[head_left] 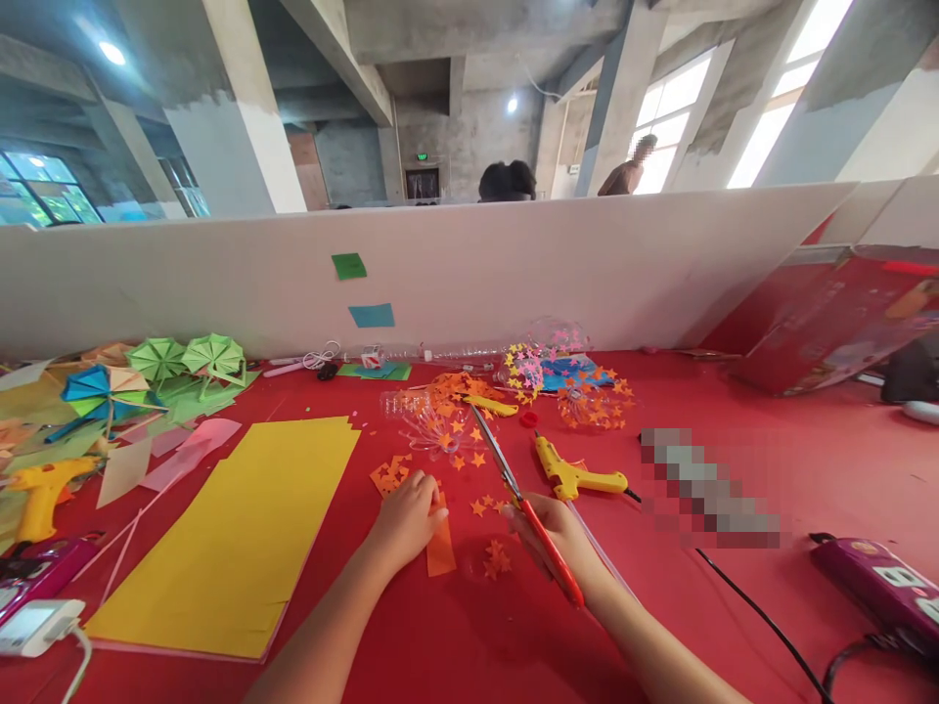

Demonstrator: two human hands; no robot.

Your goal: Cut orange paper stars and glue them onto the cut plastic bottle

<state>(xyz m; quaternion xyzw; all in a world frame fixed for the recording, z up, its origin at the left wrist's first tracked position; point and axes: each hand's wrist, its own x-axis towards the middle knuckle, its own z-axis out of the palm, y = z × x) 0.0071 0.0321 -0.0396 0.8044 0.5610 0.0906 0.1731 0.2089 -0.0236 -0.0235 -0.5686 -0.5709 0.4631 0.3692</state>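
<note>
My left hand (411,513) is closed over an orange paper strip (441,550), whose lower end sticks out beneath the fingers. Scissors with red handles (549,546) are in my right hand (561,533), their blades pointing up and away to the left. Small orange paper stars (497,559) lie between the two hands. Beyond my left hand lies an orange paper scrap with cut-out holes (392,474). Farther off, a cut clear plastic bottle piece (432,425) carries orange stars on its splayed strips.
A yellow glue gun (579,474) lies right of the scissors, its cord trailing away. On the left are stacked yellow paper (235,528), another glue gun (48,494) and green paper umbrellas (212,355). A yellow cutter (493,405) lies ahead. A white partition (455,249) stands behind.
</note>
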